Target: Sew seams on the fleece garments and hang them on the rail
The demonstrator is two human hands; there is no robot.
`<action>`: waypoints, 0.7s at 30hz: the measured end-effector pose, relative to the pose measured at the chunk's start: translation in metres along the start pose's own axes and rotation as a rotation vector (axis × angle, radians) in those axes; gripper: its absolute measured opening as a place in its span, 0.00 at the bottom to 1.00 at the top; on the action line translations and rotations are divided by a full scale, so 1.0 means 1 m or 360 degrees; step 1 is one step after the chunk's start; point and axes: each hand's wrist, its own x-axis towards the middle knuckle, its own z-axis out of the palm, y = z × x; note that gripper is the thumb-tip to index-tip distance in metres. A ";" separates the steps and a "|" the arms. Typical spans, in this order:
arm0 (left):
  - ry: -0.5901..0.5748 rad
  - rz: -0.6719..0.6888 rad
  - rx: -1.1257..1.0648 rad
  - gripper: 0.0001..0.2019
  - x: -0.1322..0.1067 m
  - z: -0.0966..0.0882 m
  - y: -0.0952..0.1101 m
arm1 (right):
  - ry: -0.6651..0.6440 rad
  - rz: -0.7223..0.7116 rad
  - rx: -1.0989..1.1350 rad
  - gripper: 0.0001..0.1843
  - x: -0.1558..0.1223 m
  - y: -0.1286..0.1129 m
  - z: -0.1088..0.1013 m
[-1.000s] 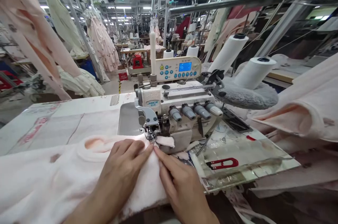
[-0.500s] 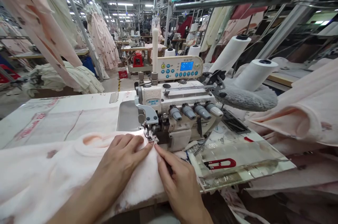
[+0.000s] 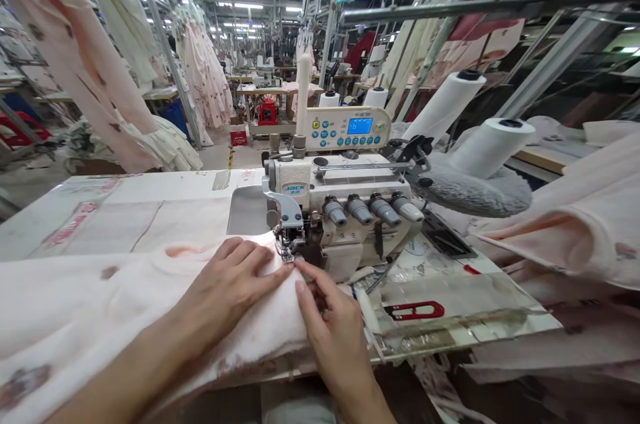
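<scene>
A pale pink fleece garment point(image 3: 90, 307) lies across the sewing table, its edge at the presser foot point(image 3: 286, 247) of a white overlock machine point(image 3: 345, 201). My left hand point(image 3: 227, 287) rests flat on the fleece with fingers stretched toward the foot. My right hand point(image 3: 330, 331) lies beside it, forefinger reaching to the fabric edge just right of the foot, the other fingers curled over the fleece's right edge.
Red thread snips point(image 3: 415, 310) lie on the glossy table part point(image 3: 465, 297) to the right. White thread cones point(image 3: 493, 144) and a grey fluffy pad point(image 3: 470, 191) stand behind. Pink fabric is piled at the right point(image 3: 585, 231). Garments hang at the left point(image 3: 75, 57).
The fleece has slid away under the foot and leftward. The loose white end beside the foot is gone from sight. Both hands have followed forward slightly, staying on the fabric.
</scene>
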 end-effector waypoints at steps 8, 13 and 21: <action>0.0462 -0.0183 -0.0119 0.12 -0.036 0.024 0.062 | -0.0014 0.0276 0.0816 0.29 -0.042 0.013 0.010; 0.0681 -0.0232 -0.0037 0.11 -0.036 0.026 0.076 | -0.0032 0.0265 0.0715 0.27 -0.051 0.009 0.007; 0.0780 -0.0258 -0.0151 0.08 -0.035 0.019 0.079 | -0.0075 0.0101 0.0801 0.25 -0.055 0.010 0.007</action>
